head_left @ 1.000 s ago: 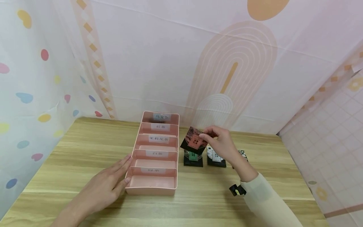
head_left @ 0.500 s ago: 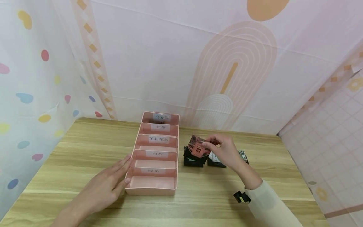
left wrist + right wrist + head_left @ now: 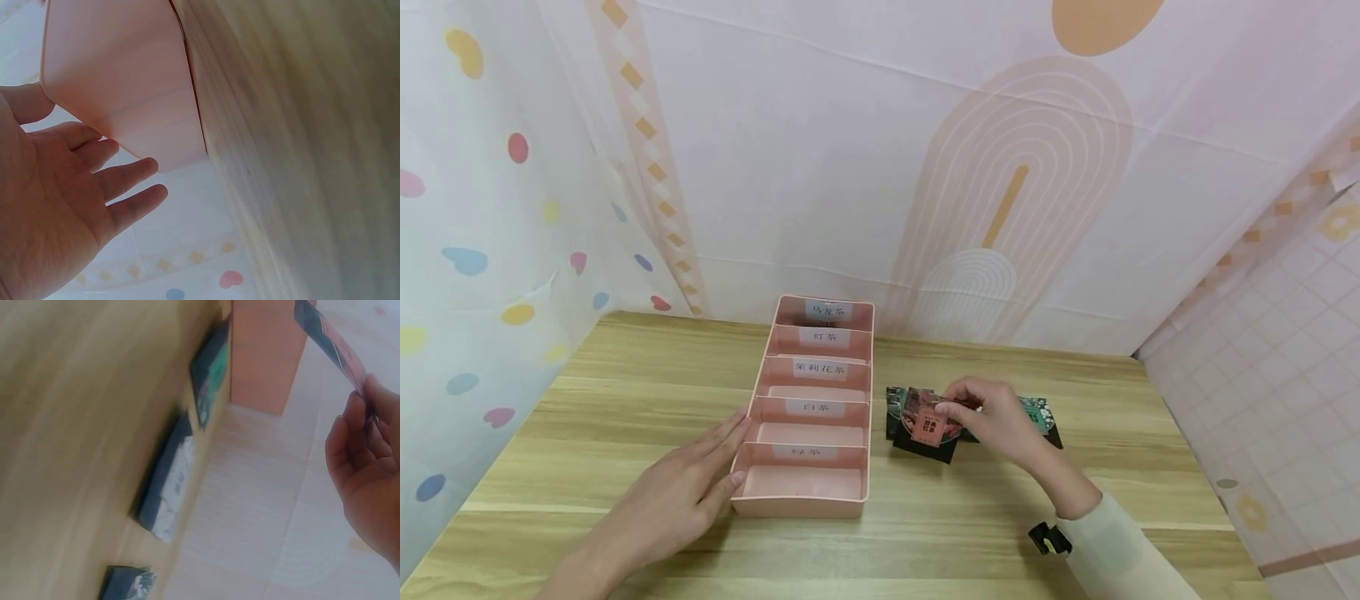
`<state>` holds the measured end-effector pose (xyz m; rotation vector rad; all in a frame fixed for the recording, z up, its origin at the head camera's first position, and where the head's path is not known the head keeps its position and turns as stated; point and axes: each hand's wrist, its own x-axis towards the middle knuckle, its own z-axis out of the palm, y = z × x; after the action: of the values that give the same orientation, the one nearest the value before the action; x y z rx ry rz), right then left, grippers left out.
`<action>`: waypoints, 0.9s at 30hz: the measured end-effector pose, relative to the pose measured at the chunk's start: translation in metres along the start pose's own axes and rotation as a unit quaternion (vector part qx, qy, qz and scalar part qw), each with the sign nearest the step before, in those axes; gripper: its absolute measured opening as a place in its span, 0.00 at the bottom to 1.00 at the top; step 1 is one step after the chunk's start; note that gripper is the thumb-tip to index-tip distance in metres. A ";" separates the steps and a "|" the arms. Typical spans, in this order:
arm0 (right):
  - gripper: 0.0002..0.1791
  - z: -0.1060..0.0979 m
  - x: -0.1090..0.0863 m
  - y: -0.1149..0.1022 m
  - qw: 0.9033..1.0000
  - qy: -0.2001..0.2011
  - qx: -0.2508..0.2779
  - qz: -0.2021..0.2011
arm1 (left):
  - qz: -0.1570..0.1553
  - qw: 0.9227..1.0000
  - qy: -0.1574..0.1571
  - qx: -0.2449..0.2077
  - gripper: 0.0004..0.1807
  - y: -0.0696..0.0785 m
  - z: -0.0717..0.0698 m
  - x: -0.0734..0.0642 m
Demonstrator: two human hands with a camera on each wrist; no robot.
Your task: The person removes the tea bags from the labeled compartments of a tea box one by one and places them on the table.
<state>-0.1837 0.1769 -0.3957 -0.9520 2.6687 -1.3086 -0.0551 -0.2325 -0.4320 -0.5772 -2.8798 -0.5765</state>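
Observation:
My right hand (image 3: 1000, 423) pinches a tea bag sachet (image 3: 928, 427), black with a red label, between thumb and fingers at its upper right edge. In the right wrist view this sachet (image 3: 340, 350) is raised off the table. Below it lie a green-labelled sachet (image 3: 211, 380) and a white-labelled sachet (image 3: 174, 484), the latter mostly hidden behind my hand in the head view. My left hand (image 3: 681, 483) rests against the left side of a pink divided box (image 3: 805, 506), fingers extended along its wall. Labels with Chinese writing mark its compartments.
A sachet with a teal label (image 3: 1037, 412) lies right of my right hand. The wooden table (image 3: 925, 550) meets a patterned cloth backdrop (image 3: 820, 167) behind the box. A black strap-like piece (image 3: 1049, 539) shows beside my right sleeve.
My right hand has brought the red-labelled sachet down and nearer to me, slightly rightward. More of the teal-labelled sachet shows, while the white-labelled one is now covered. My left hand stays put.

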 end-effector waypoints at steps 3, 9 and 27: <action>0.03 0.003 -0.003 0.003 1.000 -0.013 0.011 0.004 | -0.001 1.000 0.000 -0.001 0.38 0.000 0.000 0.000; 0.02 0.013 -0.008 0.011 1.000 -0.026 0.017 -0.002 | -0.001 1.000 -0.001 0.000 0.38 0.000 0.000 0.000; 0.03 0.035 -0.017 0.020 0.991 -0.112 0.045 0.056 | -0.005 1.000 -0.003 -0.002 0.37 0.000 -0.001 0.000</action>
<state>-0.1708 0.1704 -0.4367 -0.8670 2.4355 -1.2079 -0.0544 -0.2326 -0.4310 -0.5658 -2.8894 -0.5824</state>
